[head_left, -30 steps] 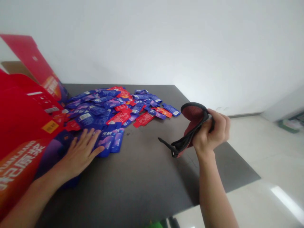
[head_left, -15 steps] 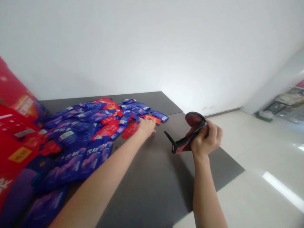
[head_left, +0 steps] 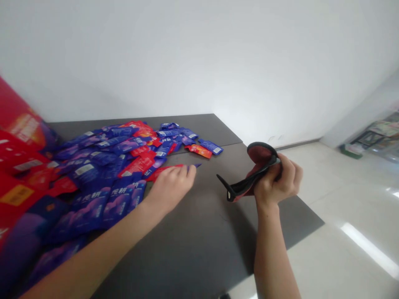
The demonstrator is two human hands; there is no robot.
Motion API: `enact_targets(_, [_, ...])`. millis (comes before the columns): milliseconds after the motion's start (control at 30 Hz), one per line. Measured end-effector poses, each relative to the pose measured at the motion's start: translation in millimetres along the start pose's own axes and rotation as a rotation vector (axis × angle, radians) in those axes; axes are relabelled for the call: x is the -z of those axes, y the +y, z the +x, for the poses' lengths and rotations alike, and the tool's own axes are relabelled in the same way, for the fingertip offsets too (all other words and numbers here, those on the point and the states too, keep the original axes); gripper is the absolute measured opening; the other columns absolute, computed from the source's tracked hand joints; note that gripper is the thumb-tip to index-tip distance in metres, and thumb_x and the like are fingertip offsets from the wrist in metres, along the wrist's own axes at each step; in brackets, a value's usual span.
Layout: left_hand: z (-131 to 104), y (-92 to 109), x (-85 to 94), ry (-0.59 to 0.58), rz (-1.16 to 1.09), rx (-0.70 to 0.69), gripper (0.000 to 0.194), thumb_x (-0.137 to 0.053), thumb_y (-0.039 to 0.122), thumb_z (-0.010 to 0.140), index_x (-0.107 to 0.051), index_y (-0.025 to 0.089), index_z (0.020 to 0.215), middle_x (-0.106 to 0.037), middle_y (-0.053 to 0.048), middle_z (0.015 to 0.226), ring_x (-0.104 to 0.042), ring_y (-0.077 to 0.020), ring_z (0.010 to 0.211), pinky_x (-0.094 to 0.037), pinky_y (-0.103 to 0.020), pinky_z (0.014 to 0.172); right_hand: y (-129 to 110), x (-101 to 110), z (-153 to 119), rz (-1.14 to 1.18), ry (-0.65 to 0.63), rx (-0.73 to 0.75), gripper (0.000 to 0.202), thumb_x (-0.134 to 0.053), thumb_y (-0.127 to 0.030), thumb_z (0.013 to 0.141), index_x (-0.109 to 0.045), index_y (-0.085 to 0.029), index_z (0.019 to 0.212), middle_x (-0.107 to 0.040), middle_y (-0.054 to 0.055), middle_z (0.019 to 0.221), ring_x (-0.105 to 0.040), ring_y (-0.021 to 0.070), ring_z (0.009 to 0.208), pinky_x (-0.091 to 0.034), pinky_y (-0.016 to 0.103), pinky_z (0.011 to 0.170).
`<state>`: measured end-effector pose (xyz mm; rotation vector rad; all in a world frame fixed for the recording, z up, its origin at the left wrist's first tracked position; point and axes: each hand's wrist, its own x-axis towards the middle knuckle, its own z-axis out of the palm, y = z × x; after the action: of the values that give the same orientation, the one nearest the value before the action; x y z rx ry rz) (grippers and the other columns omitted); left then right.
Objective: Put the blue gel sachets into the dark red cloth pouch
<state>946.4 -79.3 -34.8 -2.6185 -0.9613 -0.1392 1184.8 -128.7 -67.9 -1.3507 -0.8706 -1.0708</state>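
My left hand is closed at the near right edge of the sachet pile, with the blue tip of a sachet sticking out past its fingers. Blue and red sachets lie heaped on the dark table. Beyond the hand rest a red-orange sachet and a blue one. Over the table's right side, my right hand grips a reddish item with black edging; it has a rounded flap and is raised above the surface.
Large red and purple boxes stand at the left edge. A white wall rises behind the table. On the right is a pale tiled floor, with a cluttered shelf further back.
My left hand has drawn back toward me and left from the loose sachets, now with a blue sachet in its fingers. My right hand has shifted slightly right with the reddish item.
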Motion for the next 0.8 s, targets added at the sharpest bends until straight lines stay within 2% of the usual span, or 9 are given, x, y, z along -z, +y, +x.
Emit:
enact_targets(67, [-49, 7, 12.9, 0.236, -0.001, -0.066, 0.03, -0.037, 0.007, 0.088, -0.057, 0.009, 0.111, -0.068, -0.012, 0.099, -0.064, -0.0205, 0.09, -0.052, -0.034, 0.078, -3, 0, 1, 0.02, 0.003, -0.013, 0.021, -0.05, -0.015, 0.082, -0.067, -0.014, 0.094, -0.063, 0.008, 0.085, -0.06, 0.0179, 0.08, -0.049, 0.032, 0.071])
enact_targets(133, [-94, 21, 12.2, 0.418, -0.04, -0.122, 0.034, -0.033, 0.006, 0.088, -0.057, 0.011, 0.112, -0.067, -0.01, 0.107, -0.062, -0.0177, 0.099, -0.047, -0.031, 0.089, -9, 0, 1, 0.06, -0.014, -0.02, 0.022, -0.048, -0.015, 0.082, -0.067, -0.013, 0.094, -0.063, 0.008, 0.085, -0.059, 0.0186, 0.081, -0.048, 0.033, 0.072])
enact_targets(267, [-153, 55, -11.9, 0.345, -0.237, -0.066, 0.033, -0.032, 0.022, 0.093, -0.065, 0.02, 0.096, -0.071, -0.001, 0.094, -0.065, -0.0146, 0.091, -0.044, -0.032, 0.093, -35, 4, -5, 0.2, -0.164, 0.004, 0.024, -0.045, -0.016, 0.084, -0.065, -0.015, 0.098, -0.063, 0.007, 0.088, -0.059, 0.0174, 0.083, -0.048, 0.033, 0.075])
enact_targets(333, [-164, 65, -18.8, 0.27, -0.304, -0.014, 0.039, -0.031, 0.036, 0.094, -0.066, 0.022, 0.09, -0.072, 0.001, 0.088, -0.066, -0.0141, 0.082, -0.046, -0.033, 0.087, -51, 10, -7, 0.291, -0.264, 0.03, 0.023, -0.045, -0.015, 0.085, -0.064, -0.016, 0.099, -0.063, 0.006, 0.089, -0.059, 0.016, 0.083, -0.047, 0.032, 0.075])
enact_targets(433, [-164, 71, -15.4, 0.249, -0.371, 0.066, 0.037, -0.037, 0.049, 0.089, -0.066, 0.027, 0.093, -0.072, 0.004, 0.094, -0.065, -0.0152, 0.089, -0.044, -0.035, 0.09, -74, 24, -7, 0.435, -0.385, 0.097, 0.023, -0.047, -0.015, 0.084, -0.063, -0.019, 0.1, -0.062, 0.005, 0.091, -0.059, 0.0147, 0.084, -0.047, 0.029, 0.074])
enact_targets(533, [-155, 74, -13.5, 0.182, -0.283, 0.146, 0.032, -0.047, 0.044, 0.086, -0.063, 0.024, 0.106, -0.07, -0.003, 0.101, -0.064, -0.0223, 0.096, -0.045, -0.041, 0.089, -91, 37, 1, 0.539, -0.494, 0.225, 0.025, -0.049, -0.014, 0.083, -0.061, -0.022, 0.104, -0.059, 0.004, 0.092, -0.057, 0.0136, 0.082, -0.046, 0.027, 0.07])
enact_targets(633, [-149, 79, -26.6, 0.137, -0.118, 0.15, 0.03, -0.049, 0.028, 0.086, -0.061, 0.016, 0.111, -0.069, -0.013, 0.101, -0.065, -0.0253, 0.089, -0.049, -0.04, 0.08, -104, 45, 9, 0.596, -0.643, 0.294, 0.024, -0.048, -0.015, 0.084, -0.059, -0.021, 0.105, -0.057, 0.005, 0.095, -0.055, 0.0139, 0.083, -0.046, 0.028, 0.07])
enact_targets(733, [-155, 81, -38.5, 0.259, -0.085, 0.038, 0.025, -0.044, 0.018, 0.085, -0.066, 0.016, 0.097, -0.071, -0.011, 0.084, -0.066, -0.0207, 0.076, -0.05, -0.034, 0.077, -118, 52, 0, 0.708, -0.99, 0.404, 0.023, -0.042, -0.022, 0.089, -0.058, -0.02, 0.105, -0.058, 0.006, 0.098, -0.054, 0.0145, 0.086, -0.044, 0.029, 0.073])
enact_targets(800, [-164, 81, -35.3, 0.171, -0.109, 0.007, 0.025, -0.044, 0.009, 0.08, -0.067, 0.018, 0.085, -0.069, -0.006, 0.072, -0.064, -0.0179, 0.067, -0.051, -0.03, 0.073, -129, 58, -18, 0.788, -1.25, 0.542, 0.024, -0.038, -0.028, 0.091, -0.057, -0.021, 0.104, -0.058, 0.005, 0.098, -0.052, 0.0147, 0.085, -0.042, 0.03, 0.073])
